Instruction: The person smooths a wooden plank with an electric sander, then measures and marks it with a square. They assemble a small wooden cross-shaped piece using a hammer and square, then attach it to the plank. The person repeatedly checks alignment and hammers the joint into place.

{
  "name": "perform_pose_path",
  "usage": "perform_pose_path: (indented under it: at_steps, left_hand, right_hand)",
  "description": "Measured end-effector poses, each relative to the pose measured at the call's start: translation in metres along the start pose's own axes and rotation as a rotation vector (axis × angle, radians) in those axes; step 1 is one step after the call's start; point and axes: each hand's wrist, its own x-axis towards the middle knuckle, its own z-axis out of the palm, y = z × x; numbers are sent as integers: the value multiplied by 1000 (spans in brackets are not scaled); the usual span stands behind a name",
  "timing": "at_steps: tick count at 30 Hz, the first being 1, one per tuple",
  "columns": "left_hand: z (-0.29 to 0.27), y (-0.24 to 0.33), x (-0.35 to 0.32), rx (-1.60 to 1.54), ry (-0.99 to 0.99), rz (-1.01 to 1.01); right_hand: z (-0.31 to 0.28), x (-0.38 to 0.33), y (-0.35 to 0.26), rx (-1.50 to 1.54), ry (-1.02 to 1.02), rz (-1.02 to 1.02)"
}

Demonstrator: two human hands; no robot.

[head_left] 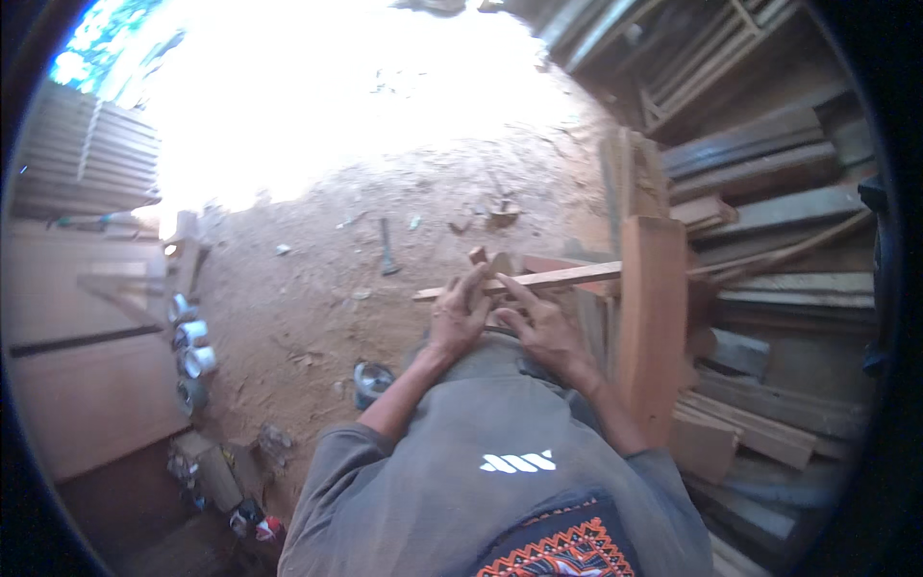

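A thin, pale wooden strip (567, 277) lies crosswise in front of me, its right part reaching a thick reddish-brown timber (654, 327). My left hand (460, 313) is closed over the strip near its left end, fingers pointing away from me. Just right of it, my right hand (543, 332) touches the strip with its index finger stretched out and thumb apart. Beyond my fingertips shows a small tan, rounded piece (500, 262), beside a small reddish-brown block (478, 255). What these pieces rest on is partly hidden by my hands.
Stacked boards (769, 288) fill the right side. Several white rolls or cups (192, 334) line the left beside large wooden panels (87, 288). A dark round container (371, 383) sits near my left forearm. A flat-ended tool (387, 248) lies on the dirt floor (317, 240).
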Motion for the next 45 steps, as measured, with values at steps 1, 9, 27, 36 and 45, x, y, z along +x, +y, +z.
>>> perform_pose_path:
  at_steps: [1,9,27,36,45]
  left_hand:
    - [0,8,11,20,-30,13]
    - [-31,55,121,135,-294,112]
    - [-15,150,297,-63,-1502,824]
    - [100,193,333,-101,-1306,1046]
    - [273,212,343,247,-1545,1581]
  right_hand:
    - [-5,6,-2,-37,-38,87]
    - [-8,92,7,358,262,178]
    - [19,120,-35,1381,1606,194]
    - [38,6,-24,1210,2621,111]
    - [34,9,-112,984,3037,-236]
